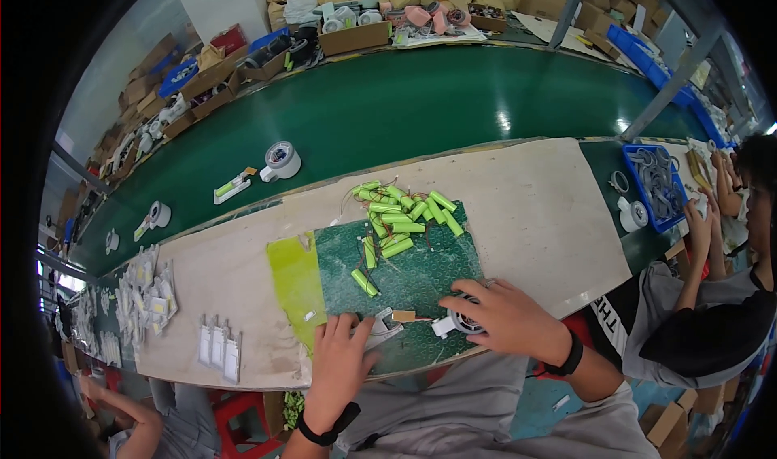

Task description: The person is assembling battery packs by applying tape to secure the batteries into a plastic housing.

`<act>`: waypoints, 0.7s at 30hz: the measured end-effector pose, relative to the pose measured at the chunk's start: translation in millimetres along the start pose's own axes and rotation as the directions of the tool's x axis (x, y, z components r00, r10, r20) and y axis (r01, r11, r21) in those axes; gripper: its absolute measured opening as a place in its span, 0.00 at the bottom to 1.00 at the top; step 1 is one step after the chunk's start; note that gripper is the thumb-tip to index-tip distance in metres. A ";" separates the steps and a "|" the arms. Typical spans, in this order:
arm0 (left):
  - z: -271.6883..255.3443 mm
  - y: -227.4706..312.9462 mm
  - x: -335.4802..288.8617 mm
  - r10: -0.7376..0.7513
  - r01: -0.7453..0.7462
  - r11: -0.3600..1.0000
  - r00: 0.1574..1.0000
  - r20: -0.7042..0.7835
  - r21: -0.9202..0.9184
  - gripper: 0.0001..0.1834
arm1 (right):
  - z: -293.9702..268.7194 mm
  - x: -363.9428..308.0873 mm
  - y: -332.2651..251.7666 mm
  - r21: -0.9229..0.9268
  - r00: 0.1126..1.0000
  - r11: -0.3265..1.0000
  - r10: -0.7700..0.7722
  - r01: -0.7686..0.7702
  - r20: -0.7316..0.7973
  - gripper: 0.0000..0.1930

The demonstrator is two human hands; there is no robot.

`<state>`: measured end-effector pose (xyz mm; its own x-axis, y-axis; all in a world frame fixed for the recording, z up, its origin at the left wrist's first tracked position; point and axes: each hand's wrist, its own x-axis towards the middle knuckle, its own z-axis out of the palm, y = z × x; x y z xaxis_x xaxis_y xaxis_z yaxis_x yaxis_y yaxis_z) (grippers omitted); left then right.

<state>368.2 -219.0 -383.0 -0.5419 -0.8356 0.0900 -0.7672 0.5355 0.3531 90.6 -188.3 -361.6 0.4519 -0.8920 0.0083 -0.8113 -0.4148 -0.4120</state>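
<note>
At the bench's near edge, my left hand (341, 358) holds a white plastic handle shell (385, 326) between thumb and fingers. A small brown-yellow board (403, 316) lies at the shell's right end, with thin wires running right. My right hand (514, 317) curls over a white round fan-like housing (467, 320) whose short white neck points left. Fingers cover much of that housing. Both rest over a green mat (405, 277). Just beyond lies a heap of bright green cylindrical battery cells (396, 216) with thin wires; one cell (364, 282) sits apart, closer to my left hand.
A yellow-green sheet (293, 277) adjoins the mat. White flat parts (218, 347) and a bagged pile (148, 293) lie left. Beyond runs a green conveyor belt (364, 95) carrying a round white unit (282, 161). At right, a co-worker (704, 297) sits by a blue tray (654, 185) of grey rings.
</note>
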 end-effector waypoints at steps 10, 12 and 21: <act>-92.7 -24.0 112.7 0.259 -0.217 0.953 0.945 -0.200 0.211 0.25 | -105.7 103.1 57.7 0.019 0.948 0.969 -0.236 0.245 -0.214 0.25; -80.3 -37.4 187.8 0.327 -0.269 0.934 0.910 -0.254 0.237 0.24 | -120.9 141.3 109.8 -0.032 0.973 0.989 -0.147 0.144 -0.175 0.28; 41.3 -154.2 337.1 0.179 -0.172 0.959 0.984 -0.009 0.225 0.25 | -40.5 247.0 221.5 0.001 0.963 0.997 0.074 -0.076 -0.260 0.29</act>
<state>289.7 -578.2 -445.5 -0.6673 -0.7274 0.1600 -0.7195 0.6851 0.1139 7.5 -507.8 -414.0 0.2788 -0.9361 0.2146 -0.8431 -0.3456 -0.4120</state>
